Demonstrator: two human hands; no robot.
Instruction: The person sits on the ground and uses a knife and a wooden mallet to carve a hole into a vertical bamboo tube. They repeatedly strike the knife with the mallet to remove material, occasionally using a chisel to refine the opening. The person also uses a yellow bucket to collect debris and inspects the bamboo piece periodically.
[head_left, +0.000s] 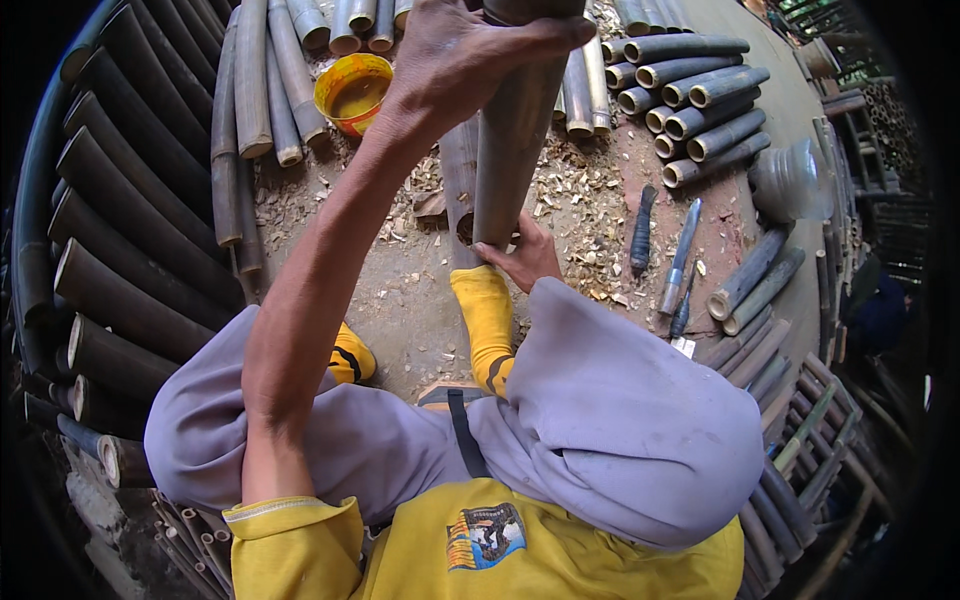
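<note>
A thick grey-brown bamboo tube [512, 150] stands nearly upright between my knees. Around its upper part my left hand [450, 60] is closed, arm stretched out, with the thumb across the tube. Low down, my right hand [530, 256] grips the tube's bottom end, thumb in front and fingers partly hidden behind. A second bamboo piece [459, 165] lies directly behind it, its open end next to the tube's foot. Just below that end is my foot in a yellow sock [480, 310]. The tube's top runs out of the picture.
Wood chips [585, 215] litter the ground. To the right lie a dark-handled tool [642, 230] and a metal-ended tool [682, 255]. Cut bamboo tubes [690, 95] are stacked at the far right; long poles [130, 210] line the left. A yellow tub [330, 92] stands far left of centre.
</note>
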